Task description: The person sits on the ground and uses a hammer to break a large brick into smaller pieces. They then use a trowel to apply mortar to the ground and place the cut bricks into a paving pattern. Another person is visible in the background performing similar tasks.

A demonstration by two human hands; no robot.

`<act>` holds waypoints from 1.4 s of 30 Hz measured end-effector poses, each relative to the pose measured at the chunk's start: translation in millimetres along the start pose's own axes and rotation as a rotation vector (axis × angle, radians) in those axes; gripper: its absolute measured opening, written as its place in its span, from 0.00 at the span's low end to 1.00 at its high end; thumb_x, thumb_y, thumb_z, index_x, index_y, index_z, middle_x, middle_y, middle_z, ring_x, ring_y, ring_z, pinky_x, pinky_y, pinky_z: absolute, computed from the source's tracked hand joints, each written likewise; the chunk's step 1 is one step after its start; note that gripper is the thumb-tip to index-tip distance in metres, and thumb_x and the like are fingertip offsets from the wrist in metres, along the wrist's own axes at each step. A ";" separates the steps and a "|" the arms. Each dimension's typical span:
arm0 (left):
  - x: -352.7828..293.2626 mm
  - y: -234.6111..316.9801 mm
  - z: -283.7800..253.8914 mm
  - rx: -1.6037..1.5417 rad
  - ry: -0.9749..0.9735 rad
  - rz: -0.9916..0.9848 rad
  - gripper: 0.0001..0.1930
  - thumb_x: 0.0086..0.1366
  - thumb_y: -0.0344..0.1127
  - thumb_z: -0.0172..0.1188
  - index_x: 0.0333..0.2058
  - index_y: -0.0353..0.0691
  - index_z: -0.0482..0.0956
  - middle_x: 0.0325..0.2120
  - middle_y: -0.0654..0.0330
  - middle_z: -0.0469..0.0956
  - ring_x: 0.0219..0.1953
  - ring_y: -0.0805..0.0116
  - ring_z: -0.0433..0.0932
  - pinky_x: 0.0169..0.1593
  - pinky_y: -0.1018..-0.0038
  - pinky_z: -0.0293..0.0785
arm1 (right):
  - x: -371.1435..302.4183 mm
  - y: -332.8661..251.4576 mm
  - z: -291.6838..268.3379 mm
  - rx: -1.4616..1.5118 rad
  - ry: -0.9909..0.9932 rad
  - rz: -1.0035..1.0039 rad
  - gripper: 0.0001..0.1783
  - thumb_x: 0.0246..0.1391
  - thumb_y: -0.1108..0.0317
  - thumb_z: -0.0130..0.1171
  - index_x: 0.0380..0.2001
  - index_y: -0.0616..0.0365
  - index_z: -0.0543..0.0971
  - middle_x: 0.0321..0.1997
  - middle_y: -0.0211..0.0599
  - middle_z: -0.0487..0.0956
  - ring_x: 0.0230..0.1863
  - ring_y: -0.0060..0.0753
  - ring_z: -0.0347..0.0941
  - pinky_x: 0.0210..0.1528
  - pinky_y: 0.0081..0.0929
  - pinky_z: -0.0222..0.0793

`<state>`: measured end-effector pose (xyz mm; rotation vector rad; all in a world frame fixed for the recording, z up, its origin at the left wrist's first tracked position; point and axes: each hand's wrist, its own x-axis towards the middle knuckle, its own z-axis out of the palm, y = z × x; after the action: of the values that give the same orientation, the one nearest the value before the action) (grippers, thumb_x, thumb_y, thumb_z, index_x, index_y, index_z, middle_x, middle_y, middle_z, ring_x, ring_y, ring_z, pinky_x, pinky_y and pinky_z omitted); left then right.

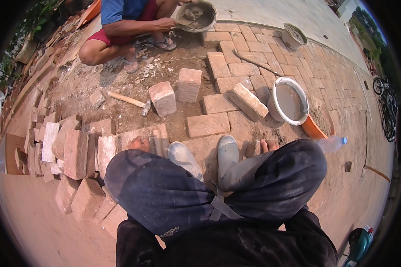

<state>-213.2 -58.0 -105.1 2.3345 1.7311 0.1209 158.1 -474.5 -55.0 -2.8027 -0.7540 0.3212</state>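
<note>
1. Several loose paving bricks [78,153] heaped at far left, on the sandy ground.
2. Left hand [140,143] just past the left knee, resting on the edge of a laid brick [142,133]; only the top of the hand visible, the knee hiding the rest; fingers' state impossible to tell.
3. Hammer [130,101] with a wooden handle lying on bare dirt beyond that hand, well apart from it.
4. Two bricks [163,98] standing on end just right of the hammer head, side by side.
5. Grey shoes [205,153] at centre, planted on the paving between the dark-trousered knees.
6. Right hand [266,145] peeking over the right knee, fingertips down on the paving; grasping nothing visible, curl not readable.
7. Tilted brick [248,101] lying loose atop the laid ones, beyond the right hand.
8. White basin [290,101] holding grey water, near right, touching an orange tool [314,129].
9. Plastic bottle [330,143] lying farther right.
10. Another person [124,26] crouching at top, holding a mortar pan [196,15].
</note>
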 end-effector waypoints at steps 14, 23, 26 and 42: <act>-0.3 5.6 1.8 -0.036 -0.013 -0.024 0.14 0.62 0.49 0.63 0.38 0.47 0.85 0.33 0.58 0.84 0.42 0.56 0.80 0.48 0.59 0.70 | -2.6 -4.4 -10.0 0.072 0.056 0.048 0.24 0.66 0.48 0.50 0.45 0.57 0.83 0.46 0.47 0.82 0.53 0.51 0.74 0.58 0.43 0.65; -0.2 4.0 1.0 -0.017 -0.002 0.006 0.13 0.61 0.47 0.63 0.36 0.45 0.85 0.32 0.58 0.84 0.40 0.56 0.80 0.46 0.60 0.72 | -3.5 -13.3 -18.8 0.066 0.012 0.082 0.25 0.66 0.47 0.50 0.45 0.57 0.83 0.46 0.48 0.82 0.53 0.52 0.74 0.58 0.43 0.65; -1.1 4.6 1.6 -0.027 0.006 0.005 0.13 0.62 0.47 0.63 0.35 0.45 0.85 0.32 0.59 0.84 0.40 0.56 0.80 0.46 0.60 0.73 | -4.1 -14.8 -20.3 0.063 -0.006 0.090 0.25 0.66 0.47 0.50 0.45 0.57 0.83 0.46 0.48 0.82 0.53 0.52 0.74 0.58 0.43 0.65; 5.0 -7.5 12.7 -0.005 0.031 0.012 0.14 0.62 0.51 0.62 0.35 0.48 0.85 0.32 0.60 0.84 0.39 0.58 0.81 0.46 0.62 0.71 | -7.5 -16.8 -19.9 0.052 0.042 0.064 0.25 0.66 0.45 0.49 0.46 0.53 0.83 0.46 0.48 0.82 0.53 0.52 0.74 0.58 0.44 0.67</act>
<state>-216.1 -53.0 -119.5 2.3521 1.7289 0.1643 149.3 -467.3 -30.4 -2.7794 -0.6388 0.2872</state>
